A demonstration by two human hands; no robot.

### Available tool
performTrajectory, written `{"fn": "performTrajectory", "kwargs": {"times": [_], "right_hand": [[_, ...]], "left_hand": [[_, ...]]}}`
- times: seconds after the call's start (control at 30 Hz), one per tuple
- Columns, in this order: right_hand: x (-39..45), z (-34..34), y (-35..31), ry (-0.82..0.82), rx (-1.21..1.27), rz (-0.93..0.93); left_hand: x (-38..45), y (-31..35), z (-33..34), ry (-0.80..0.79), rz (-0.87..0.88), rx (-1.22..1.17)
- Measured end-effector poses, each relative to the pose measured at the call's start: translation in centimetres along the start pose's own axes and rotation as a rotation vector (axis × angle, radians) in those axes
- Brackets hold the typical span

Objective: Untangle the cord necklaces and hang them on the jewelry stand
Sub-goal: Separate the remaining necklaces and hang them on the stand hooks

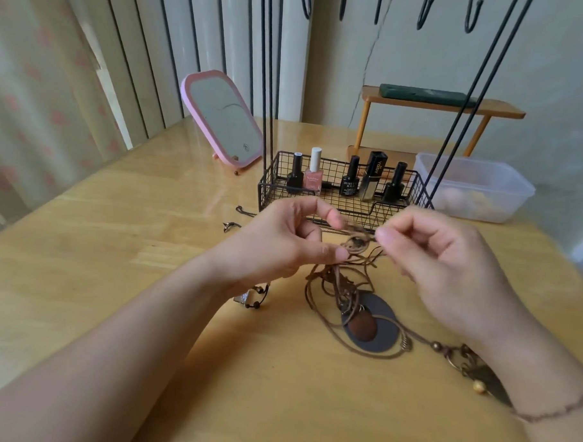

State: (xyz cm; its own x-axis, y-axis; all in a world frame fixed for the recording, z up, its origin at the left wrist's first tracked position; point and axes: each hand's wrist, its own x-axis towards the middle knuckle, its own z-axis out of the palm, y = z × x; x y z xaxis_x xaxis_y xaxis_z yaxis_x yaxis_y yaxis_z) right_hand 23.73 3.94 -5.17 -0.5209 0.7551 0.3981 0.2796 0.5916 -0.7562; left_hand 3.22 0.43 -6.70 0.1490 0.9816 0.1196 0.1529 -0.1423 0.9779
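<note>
A tangle of brown cord necklaces [342, 280] hangs between my two hands just above the wooden table. My left hand [289, 240] pinches a cord between thumb and fingers. My right hand [435, 257] pinches another strand at the knot, fingertips close to the left hand's. A grey oval pendant with a brown stone [369, 324] lies on the table under the tangle. A second pendant with beads [477, 372] lies by my right wrist. The black wire jewelry stand [338, 196] rises behind, its hooks [426, 13] at the top edge.
Several nail polish bottles [314, 173] stand in the stand's basket. A pink mirror [223, 117] leans at the back left, a clear plastic box [475, 185] and an orange shelf [435, 103] at the back right. Small jewellery pieces [251, 297] lie near my left wrist.
</note>
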Motion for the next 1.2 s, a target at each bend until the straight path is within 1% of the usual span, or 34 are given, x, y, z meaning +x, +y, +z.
{"fn": "performTrajectory", "kwargs": {"times": [0.07,0.17,0.33,0.4,0.47,0.53,0.6,0.7,0.77,0.9,1.03,1.1,1.2], "right_hand": [[0.1,-0.4,-0.3,-0.002,0.215,0.064],[0.2,-0.6,-0.6,-0.052,0.401,0.159],[0.3,-0.3,-0.7,-0.045,0.712,0.182],[0.4,-0.3,-0.3,-0.038,0.790,0.194],[0.5,-0.4,-0.1,-0.020,0.827,0.192],[0.6,-0.5,-0.1,0.020,0.882,0.195],[0.7,-0.6,-0.3,0.074,0.949,0.227],[0.7,-0.5,-0.5,0.107,0.940,0.281],[0.7,-0.5,-0.1,0.123,0.918,0.317],[0.8,-0.7,0.3,0.147,0.828,0.377],[0.9,-0.8,0.3,0.173,0.835,0.393],[0.9,-0.7,0.1,0.198,0.910,0.383],[0.8,-1.0,-0.5,0.235,1.105,0.404]], "left_hand": [[0.0,0.0,-0.3,0.037,-0.031,-0.020],[-0.1,0.0,-0.5,0.041,-0.029,0.002],[-0.1,-0.1,-0.3,-0.033,0.014,-0.011],[-0.1,0.0,-0.3,-0.050,0.031,-0.044],[-0.1,0.0,-0.4,-0.085,0.050,-0.057],[-0.1,0.0,-0.6,-0.102,0.057,-0.017],[-0.2,0.0,-0.8,-0.076,0.042,0.062],[-0.3,0.2,-0.9,-0.062,0.025,0.157],[-0.4,0.3,-0.9,-0.069,0.013,0.155],[-0.5,0.5,-1.1,-0.118,0.006,0.054],[-0.4,0.3,-1.3,-0.101,-0.004,0.049],[-0.5,0.4,-1.1,-0.121,0.002,0.074],[-0.5,0.7,-0.8,-0.096,0.000,0.116]]}}
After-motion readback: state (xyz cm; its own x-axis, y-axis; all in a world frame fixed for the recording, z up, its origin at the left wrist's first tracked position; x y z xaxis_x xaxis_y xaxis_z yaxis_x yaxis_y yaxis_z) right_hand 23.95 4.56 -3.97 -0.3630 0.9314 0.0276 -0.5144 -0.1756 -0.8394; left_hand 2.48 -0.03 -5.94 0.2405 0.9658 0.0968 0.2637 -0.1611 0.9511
